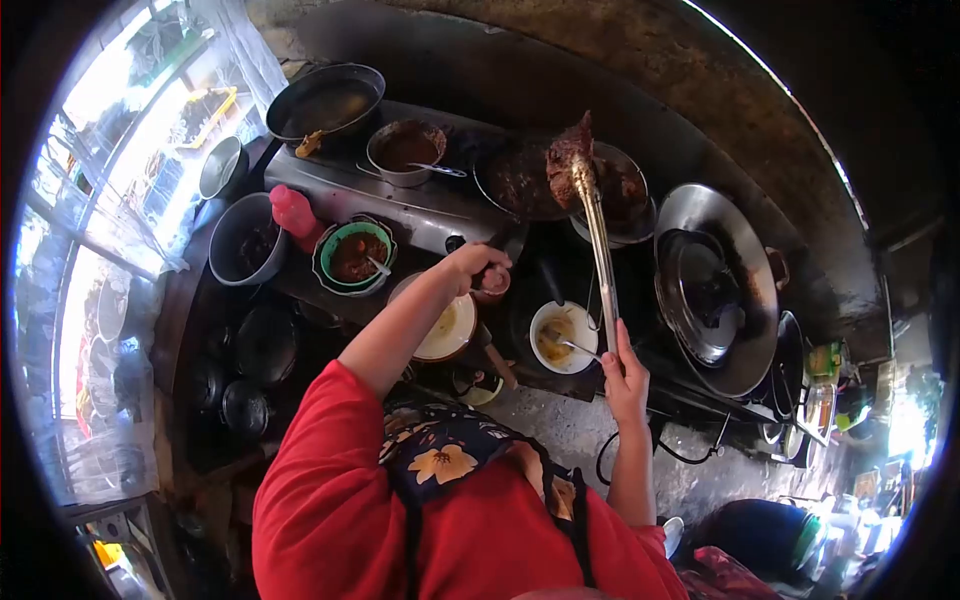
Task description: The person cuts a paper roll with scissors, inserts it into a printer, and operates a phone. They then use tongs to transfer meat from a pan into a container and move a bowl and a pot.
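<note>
My right hand (pixel 625 385) is closed around the lower end of long metal tongs (pixel 602 245). Their far end grips a dark browned piece of meat (pixel 570 165), raised over the pans at the back. My left hand (pixel 482 268) is closed at the counter's middle, around or against a small pinkish thing that I cannot make out. Below my right hand's tongs stands a white bowl (pixel 541 352) with yellowish residue and a fork or spoon. Behind the meat are a frying pan (pixel 505 190) with dark food and a round dish (pixel 640 225) holding more meat.
A large metal wok (pixel 755 330) stands at right. Leftward are a sauce pot (pixel 400 178), a black pan (pixel 330 85), a green bowl (pixel 325 262) of red sauce, a pink bottle (pixel 292 210) and a grey bowl (pixel 235 265). A bowl of yellowish liquid (pixel 445 330) lies partly behind my left forearm.
</note>
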### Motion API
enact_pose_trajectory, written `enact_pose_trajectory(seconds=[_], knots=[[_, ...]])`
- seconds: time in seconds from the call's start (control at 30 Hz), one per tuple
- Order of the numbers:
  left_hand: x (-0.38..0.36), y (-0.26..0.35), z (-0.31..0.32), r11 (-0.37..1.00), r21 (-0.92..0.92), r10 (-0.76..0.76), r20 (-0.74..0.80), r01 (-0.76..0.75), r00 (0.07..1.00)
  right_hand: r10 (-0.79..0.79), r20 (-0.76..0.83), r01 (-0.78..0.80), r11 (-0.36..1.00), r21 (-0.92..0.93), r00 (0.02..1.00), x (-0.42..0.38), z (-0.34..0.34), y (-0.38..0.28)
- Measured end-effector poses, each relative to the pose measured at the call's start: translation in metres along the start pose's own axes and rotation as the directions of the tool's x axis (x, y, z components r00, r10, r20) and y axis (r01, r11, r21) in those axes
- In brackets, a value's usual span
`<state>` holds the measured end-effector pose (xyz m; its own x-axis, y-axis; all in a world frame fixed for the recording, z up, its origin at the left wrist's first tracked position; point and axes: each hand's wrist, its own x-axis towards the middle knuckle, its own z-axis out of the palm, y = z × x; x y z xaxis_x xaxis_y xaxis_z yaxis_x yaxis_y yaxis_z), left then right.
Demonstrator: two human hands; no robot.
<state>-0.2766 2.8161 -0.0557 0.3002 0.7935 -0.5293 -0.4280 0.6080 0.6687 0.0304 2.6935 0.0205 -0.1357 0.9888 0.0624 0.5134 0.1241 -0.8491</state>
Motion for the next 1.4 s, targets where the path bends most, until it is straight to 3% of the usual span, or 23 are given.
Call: enact_pose_trajectory(seconds=[0.07,0.13,0.23,0.4,0.53,0.6,0.63,0.67,0.7,0.73,0.8,0.93,1.0,1.03,1.07,1.13,1.2,1.23,1.27,1.33,1.37,1.4], knots=[[0.025,0.001,-0.002,0.998,0.009,0.060,-0.111,-0.060,0.992,0.018,0.012,-0.019,0.996,0.086,1.000,0.008,-0.002,0.002],[0.042,0.002,-0.012,0.998,-0.025,0.054,-0.065,-0.056,0.996,0.020,0.009,-0.020,0.998,0.060,1.000,0.012,0.000,0.005],[0.061,0.007,-0.022,0.990,-0.108,0.072,-0.159,-0.090,0.985,0.034,0.011,-0.034,0.998,0.050,0.999,0.021,0.008,0.008],[0.056,0.007,-0.032,0.966,0.030,0.256,-0.221,-0.256,0.941,0.145,0.011,-0.145,0.986,0.085,0.989,0.034,0.036,0.007],[0.022,0.007,-0.045,0.947,-0.213,0.194,-0.223,-0.242,0.955,0.198,0.072,-0.206,0.968,0.143,0.978,0.042,0.056,-0.007],[0.007,-0.011,-0.077,0.915,0.216,0.402,-0.441,-0.340,0.802,0.169,0.069,-0.182,0.938,0.294,0.983,0.044,0.066,-0.016],[-0.024,-0.013,-0.095,0.778,0.570,0.581,-0.491,-0.265,0.649,0.155,0.069,-0.168,0.948,0.271,0.985,0.045,0.069,-0.021],[-0.041,-0.024,-0.126,0.687,0.707,0.661,-0.514,-0.166,0.546,0.154,0.080,-0.170,0.947,0.271,0.985,0.046,0.071,-0.026],[-0.066,-0.022,-0.149,0.623,0.781,0.688,-0.569,0.035,0.450,0.154,0.075,-0.169,0.947,0.272,0.985,0.046,0.074,-0.031],[-0.096,-0.011,-0.159,0.643,0.725,0.633,-0.685,0.248,0.361,0.155,0.067,-0.168,0.948,0.272,0.986,0.045,0.075,-0.035],[-0.117,-0.020,-0.211,0.591,0.667,0.586,-0.741,0.454,0.328,0.145,0.081,-0.161,0.954,0.253,0.986,0.042,0.077,-0.043],[-0.127,-0.009,-0.239,0.589,0.599,0.491,-0.799,0.543,0.348,0.113,0.104,-0.136,0.956,0.260,0.988,0.039,0.088,-0.054],[-0.118,-0.007,-0.246,0.607,0.560,0.397,-0.829,0.564,0.395,0.100,0.109,-0.124,0.962,0.242,0.989,0.037,0.092,-0.059],[-0.114,-0.003,-0.258,0.635,0.537,0.263,-0.826,0.556,0.498,0.091,0.109,-0.114,0.968,0.224,0.990,0.035,0.095,-0.062],[-0.109,-0.006,-0.266,0.638,0.537,0.265,-0.826,0.552,0.497,0.083,0.108,-0.104,0.973,0.207,0.991,0.034,0.097,-0.065],[-0.111,-0.002,-0.265,0.898,0.264,0.010,-0.813,0.353,0.582,0.079,0.127,-0.106,0.970,0.218,0.989,0.031,0.100,-0.069],[-0.089,-0.015,-0.291,0.889,0.227,-0.065,-0.797,0.398,0.600,0.103,0.184,-0.138,0.971,0.193,0.978,0.028,0.102,-0.072],[-0.081,-0.026,-0.304,0.630,0.619,0.189,-0.708,0.468,0.681,0.100,0.189,-0.138,0.970,0.200,0.977,0.026,0.103,-0.070],[-0.079,-0.032,-0.312,0.221,0.859,0.359,-0.512,0.462,0.781,0.099,0.192,-0.139,0.969,0.204,0.976,0.024,0.106,-0.071],[-0.083,-0.029,-0.306,0.284,0.838,0.383,-0.544,0.465,0.746,0.053,0.186,-0.095,0.970,0.224,0.981,0.021,0.111,-0.077],[-0.081,-0.028,-0.301,0.647,0.646,0.348,-0.723,0.405,0.597,0.069,0.218,-0.115,0.972,0.206,0.974,0.019,0.109,-0.077],[-0.082,-0.025,-0.291,0.901,0.360,0.222,-0.862,0.243,0.455,0.065,0.223,-0.113,0.972,0.207,0.973,0.018,0.109,-0.066]])
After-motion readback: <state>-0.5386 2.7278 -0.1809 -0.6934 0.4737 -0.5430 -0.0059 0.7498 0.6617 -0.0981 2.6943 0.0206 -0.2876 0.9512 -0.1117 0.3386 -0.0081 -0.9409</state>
